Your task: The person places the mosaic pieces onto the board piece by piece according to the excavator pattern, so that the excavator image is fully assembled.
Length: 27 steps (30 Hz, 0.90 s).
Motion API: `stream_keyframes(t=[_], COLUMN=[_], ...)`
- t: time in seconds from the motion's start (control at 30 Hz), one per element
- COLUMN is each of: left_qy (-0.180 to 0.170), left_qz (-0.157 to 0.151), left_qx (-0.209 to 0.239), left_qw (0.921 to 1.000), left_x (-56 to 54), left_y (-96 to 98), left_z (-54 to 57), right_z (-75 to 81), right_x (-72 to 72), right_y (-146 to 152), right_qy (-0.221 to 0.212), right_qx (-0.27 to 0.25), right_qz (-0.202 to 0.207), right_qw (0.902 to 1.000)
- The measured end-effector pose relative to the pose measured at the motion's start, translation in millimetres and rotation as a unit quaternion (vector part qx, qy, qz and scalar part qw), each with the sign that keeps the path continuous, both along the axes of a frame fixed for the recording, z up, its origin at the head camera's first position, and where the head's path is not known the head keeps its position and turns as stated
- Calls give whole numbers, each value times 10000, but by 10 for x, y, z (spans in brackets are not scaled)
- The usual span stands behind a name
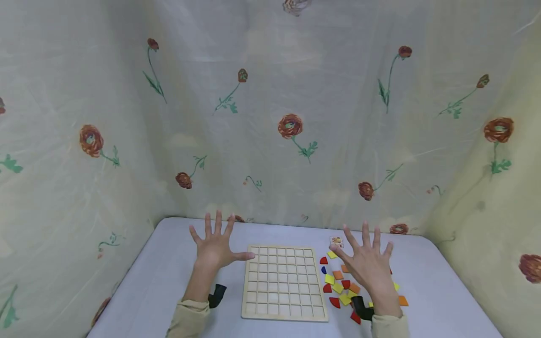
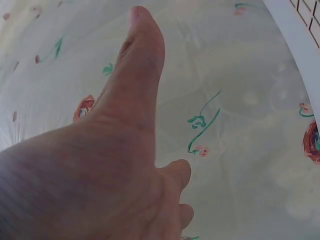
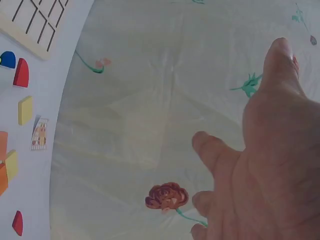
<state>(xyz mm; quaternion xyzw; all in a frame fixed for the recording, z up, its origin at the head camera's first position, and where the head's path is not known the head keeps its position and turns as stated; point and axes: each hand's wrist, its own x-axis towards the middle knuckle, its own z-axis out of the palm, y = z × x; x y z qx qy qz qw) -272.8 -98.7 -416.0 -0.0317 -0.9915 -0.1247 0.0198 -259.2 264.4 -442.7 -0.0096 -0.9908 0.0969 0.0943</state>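
Observation:
My left hand [image 1: 214,249] is raised with its fingers spread, just left of a wooden grid board [image 1: 284,284]; it holds nothing. In the head view its thumb overlaps the board's upper left corner. My right hand [image 1: 369,265], also spread and holding nothing, hovers over the loose coloured pieces and hides some of them. Among these are red quarter-round pieces [image 1: 334,302], yellow squares [image 1: 329,279], orange squares [image 1: 338,274] and a blue piece [image 1: 323,270]. Every visible compartment of the board is bare. In the left wrist view the thumb [image 2: 142,55] points up.
A small printed card [image 1: 336,241] lies at the back of the white table [image 1: 169,263], beyond the pieces. Flower-patterned cloth [image 1: 262,155] hangs behind and on both sides. Dark wrist straps [image 1: 217,295] show at both wrists.

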Motion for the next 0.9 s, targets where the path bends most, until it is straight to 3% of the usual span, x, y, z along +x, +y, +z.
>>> stream_keyframes(t=[0.13, 0.23, 0.37, 0.5, 0.67, 0.9], left_qy=[-169, -611, -1379, -1776, -1888, -2015], left_qz=[-328, -886, -1737, -2325, -2613, -2655], left_qx=[-208, -368, -216, 64, 144, -59], left_qw=[9991, 9935, 9749, 9562, 9465, 9428], left_x=[-56, -139, -251, -320, -344, -297], left_y=[-51, -114, -177, -210, -188, -117], left_z=[-86, -205, -393, -575, -741, -900], right_z=[-13, -43, -131, -270, -480, -712], right_x=[-43, -94, -169, -269, -404, -483], right_y=[32, 61, 129, 181, 173, 74], right_qy=[-5, 22, -6, -120, -430, -935], right_qx=[-106, -281, -615, -1115, -1703, -2172], right_qz=[129, 287, 542, 859, 903, 627], right_qw=[9999, 9992, 9966, 9900, 9803, 9696])
